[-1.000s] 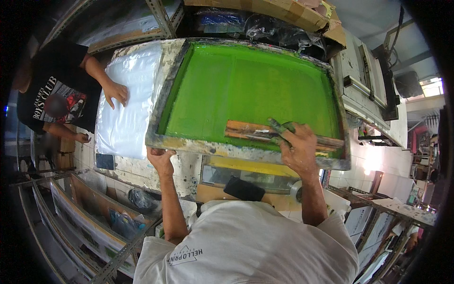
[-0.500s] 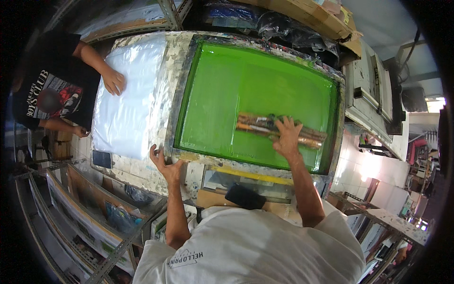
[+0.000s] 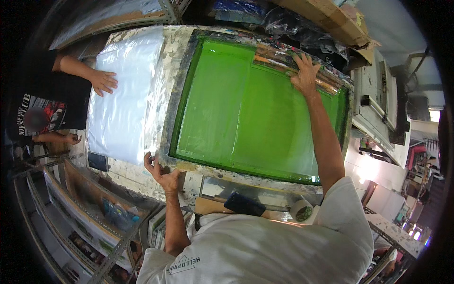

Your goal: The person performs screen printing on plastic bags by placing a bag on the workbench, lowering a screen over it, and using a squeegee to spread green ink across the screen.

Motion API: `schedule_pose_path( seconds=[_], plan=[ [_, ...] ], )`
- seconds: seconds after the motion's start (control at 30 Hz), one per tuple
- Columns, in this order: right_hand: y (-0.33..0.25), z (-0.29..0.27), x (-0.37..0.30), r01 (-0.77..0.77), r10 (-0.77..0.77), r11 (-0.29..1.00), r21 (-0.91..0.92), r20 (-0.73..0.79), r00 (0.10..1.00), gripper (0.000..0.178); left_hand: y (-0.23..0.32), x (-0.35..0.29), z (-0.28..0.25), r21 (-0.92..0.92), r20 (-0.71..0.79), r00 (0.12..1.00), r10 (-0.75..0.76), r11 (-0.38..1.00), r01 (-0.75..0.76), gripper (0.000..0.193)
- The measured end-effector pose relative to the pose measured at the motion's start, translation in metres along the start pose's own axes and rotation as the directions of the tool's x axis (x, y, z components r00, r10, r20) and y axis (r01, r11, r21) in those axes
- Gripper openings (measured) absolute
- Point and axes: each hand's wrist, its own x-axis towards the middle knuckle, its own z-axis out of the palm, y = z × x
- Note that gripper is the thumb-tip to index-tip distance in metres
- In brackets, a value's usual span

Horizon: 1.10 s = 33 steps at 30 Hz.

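Squeegee (image 3: 272, 57): upper right of frame, long axis slanting down rightward along upper edge of green screen (image 3: 279, 118). Right hand (image 3: 305, 76): nearer, grip clamped on squeegee. Left hand (image 3: 163, 178): fingers apart, at screen's lower-left corner.

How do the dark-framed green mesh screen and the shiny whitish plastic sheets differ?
The screen is green with a dark frame; the sheets are whitish and frameless. The screen outsizes the sheets. On the screen is a brown wooden squeegee; on the sheets, a co-worker's hand. Both look rectangular.
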Motion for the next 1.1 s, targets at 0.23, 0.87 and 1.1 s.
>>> schedule_pose_path(
  seconds=[0.23, 0.87, 1.1],
  plan=[
    [0.009, -0.029, 0.029, 0.045, -0.05, 0.995, 0.089, 0.053, 0.997, 0.059, -0.001, 0.001, 0.008, -0.236, -0.026, 0.999, -0.023, 0.972, 0.016, 0.07],
    [-0.076, -0.198, -0.076, -0.458, 0.312, 0.454, 0.764, 0.346, 0.885, 0.035, 0.05, 0.018, -0.006, -0.368, -0.077, 0.988, -0.132, 0.925, 0.095, 0.075],
    [-0.172, -0.287, -0.144, 0.089, -0.1, 0.984, 0.154, 0.066, 0.993, 0.041, 0.134, 0.088, -0.007, -0.398, -0.239, 0.971, -0.025, 0.914, -0.074, 0.066]
  ],
)
